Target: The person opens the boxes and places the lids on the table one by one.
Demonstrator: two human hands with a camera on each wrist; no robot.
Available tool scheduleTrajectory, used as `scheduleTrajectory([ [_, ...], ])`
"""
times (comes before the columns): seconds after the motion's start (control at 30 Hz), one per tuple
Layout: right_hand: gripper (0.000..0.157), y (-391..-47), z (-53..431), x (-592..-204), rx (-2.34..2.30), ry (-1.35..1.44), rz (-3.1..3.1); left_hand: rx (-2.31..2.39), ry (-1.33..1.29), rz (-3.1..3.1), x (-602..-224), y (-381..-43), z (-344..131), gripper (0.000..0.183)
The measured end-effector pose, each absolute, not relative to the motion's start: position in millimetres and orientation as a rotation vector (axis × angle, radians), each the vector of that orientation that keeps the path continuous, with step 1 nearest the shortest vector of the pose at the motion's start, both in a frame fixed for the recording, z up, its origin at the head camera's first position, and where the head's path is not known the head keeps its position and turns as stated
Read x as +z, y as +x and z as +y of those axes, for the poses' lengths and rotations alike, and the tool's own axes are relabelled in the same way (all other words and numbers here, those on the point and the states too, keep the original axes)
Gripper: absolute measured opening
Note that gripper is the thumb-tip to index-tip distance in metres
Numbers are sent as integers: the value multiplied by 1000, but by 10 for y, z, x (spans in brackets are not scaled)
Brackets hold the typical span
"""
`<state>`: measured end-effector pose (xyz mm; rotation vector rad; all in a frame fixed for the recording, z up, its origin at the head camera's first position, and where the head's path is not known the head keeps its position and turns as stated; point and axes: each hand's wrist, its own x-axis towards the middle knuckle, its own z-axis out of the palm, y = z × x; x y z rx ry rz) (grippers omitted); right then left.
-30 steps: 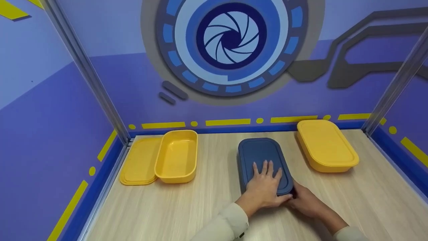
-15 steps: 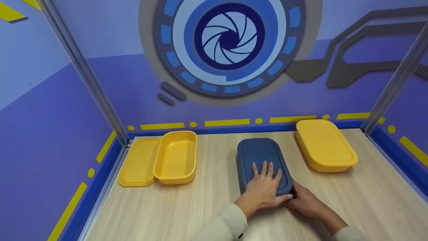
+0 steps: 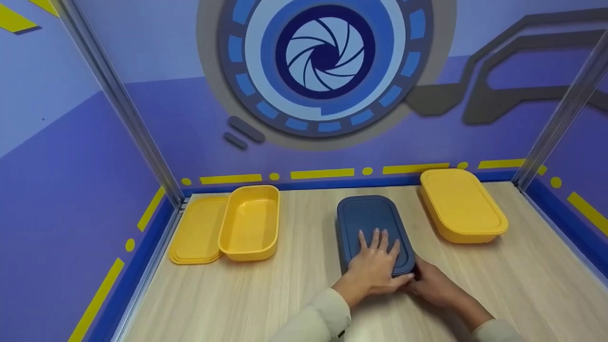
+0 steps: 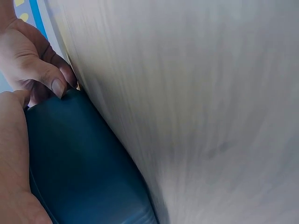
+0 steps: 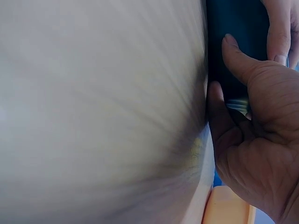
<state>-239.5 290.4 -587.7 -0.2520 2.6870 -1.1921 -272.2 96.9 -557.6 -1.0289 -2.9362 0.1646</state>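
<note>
Left grip spread on the blue box, right grip grasping its corner

The blue box rests on the bench, right of the middle of the head view, its lid on and its long sides running away from the person. The left grip is released: its palm and straight, parted fingers lie on the near half of the lid, the thumb reaching across the near edge toward the right grip. The right grip has hold of the near right corner. Its thumb presses against the near end in the right wrist view, while the other fingers go round the side, partly hidden. The left wrist view shows both grips meeting at that end.

To the left stands an open yellow tub, its floor showing. A yellow lid lies flat just left of it, one edge behind the tub; whether the tub sits on that edge cannot be told. To the right, near the back wall, is a closed yellow box, apart from the blue one and slightly angled. Pale sleeves cover both forearms. A round emblem marks the wall.
</note>
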Motion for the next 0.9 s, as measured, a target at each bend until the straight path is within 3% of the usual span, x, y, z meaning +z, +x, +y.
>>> scheduleTrajectory([
  [0.9,95,-2380,2899,-5827,-1177,-247,2675,149,-1016,-2916,-5558,-2706,952,84],
])
